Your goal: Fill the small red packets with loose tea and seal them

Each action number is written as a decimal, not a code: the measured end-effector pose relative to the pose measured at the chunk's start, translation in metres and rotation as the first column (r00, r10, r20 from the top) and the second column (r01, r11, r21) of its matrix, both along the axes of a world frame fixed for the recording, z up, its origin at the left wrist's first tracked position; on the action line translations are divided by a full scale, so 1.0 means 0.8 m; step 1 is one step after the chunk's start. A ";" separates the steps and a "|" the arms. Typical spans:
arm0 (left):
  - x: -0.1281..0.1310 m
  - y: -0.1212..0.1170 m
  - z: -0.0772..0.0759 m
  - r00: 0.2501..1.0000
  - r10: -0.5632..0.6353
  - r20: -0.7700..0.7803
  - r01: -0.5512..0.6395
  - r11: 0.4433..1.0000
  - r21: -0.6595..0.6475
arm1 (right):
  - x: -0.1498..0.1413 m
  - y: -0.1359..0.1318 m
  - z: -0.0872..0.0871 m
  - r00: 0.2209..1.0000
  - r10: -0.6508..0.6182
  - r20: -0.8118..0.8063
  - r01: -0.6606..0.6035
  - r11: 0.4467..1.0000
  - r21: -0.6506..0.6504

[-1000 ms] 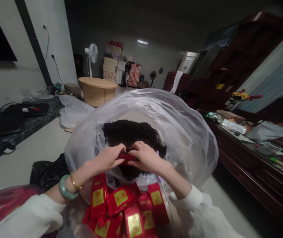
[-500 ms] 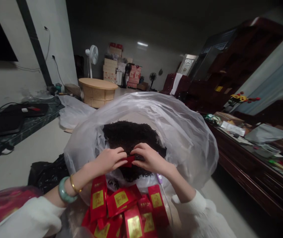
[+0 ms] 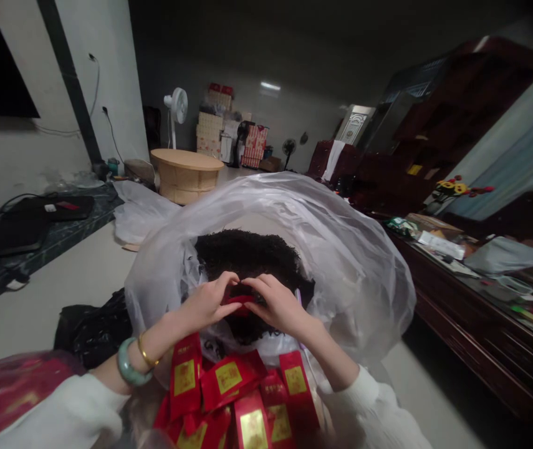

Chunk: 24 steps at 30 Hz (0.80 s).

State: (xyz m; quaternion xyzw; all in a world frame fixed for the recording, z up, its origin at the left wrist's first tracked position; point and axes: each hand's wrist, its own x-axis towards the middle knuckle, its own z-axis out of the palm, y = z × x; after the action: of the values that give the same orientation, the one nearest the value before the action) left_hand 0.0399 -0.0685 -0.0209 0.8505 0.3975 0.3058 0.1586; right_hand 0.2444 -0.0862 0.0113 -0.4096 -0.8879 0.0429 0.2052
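A small red packet (image 3: pixel 240 302) is held between my two hands, above a heap of dark, dry, leaf-like strands (image 3: pixel 247 246), probably loose tea. My left hand (image 3: pixel 210 302) grips the packet's left side, thumb in front and fingers behind. On the right side, my right hand (image 3: pixel 275 304) grips it with thumb and fingers curved. The packet's lower part is hidden. A large clear plastic bag (image 3: pixel 355 249) is spread around the strands. Nearer me lie several red packets (image 3: pixel 184 374) with gold labels. A thin purple object (image 3: pixel 299 297) shows beside my right wrist.
A black plastic bag (image 3: pixel 95 330) and a clear bag with red contents (image 3: pixel 18 393) lie at the left. A dark wooden cabinet (image 3: pixel 453 318) with clutter on top runs along the right. A round wooden table (image 3: pixel 187 159) and a white fan (image 3: pixel 179 106) stand farther back.
My fingers have shifted on the red packet, and its mouth now looks wider, with the fingertips arched apart from the thumbs. The packets in front lie as before.
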 end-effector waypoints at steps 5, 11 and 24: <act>0.007 0.000 -0.033 0.941 0.095 0.325 -0.025 0.977 -0.211 | 0.001 -0.001 -0.002 0.999 -0.003 -0.050 0.001 1.000 -0.031; 0.016 -0.003 -0.047 0.920 0.147 0.362 -0.048 0.962 -0.268 | 0.003 0.006 0.008 0.989 -0.053 -0.140 0.048 0.998 -0.037; 0.023 -0.003 -0.047 0.964 0.149 0.221 -0.145 0.989 -0.032 | -0.005 0.011 0.031 0.959 -0.066 -0.276 0.075 0.997 0.022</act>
State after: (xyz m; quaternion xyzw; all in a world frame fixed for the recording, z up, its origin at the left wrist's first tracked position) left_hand 0.0586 -0.0710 -0.0585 0.7778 0.4416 0.4070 0.1854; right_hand 0.2407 -0.0774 0.0365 -0.4276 -0.8361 0.0776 0.3347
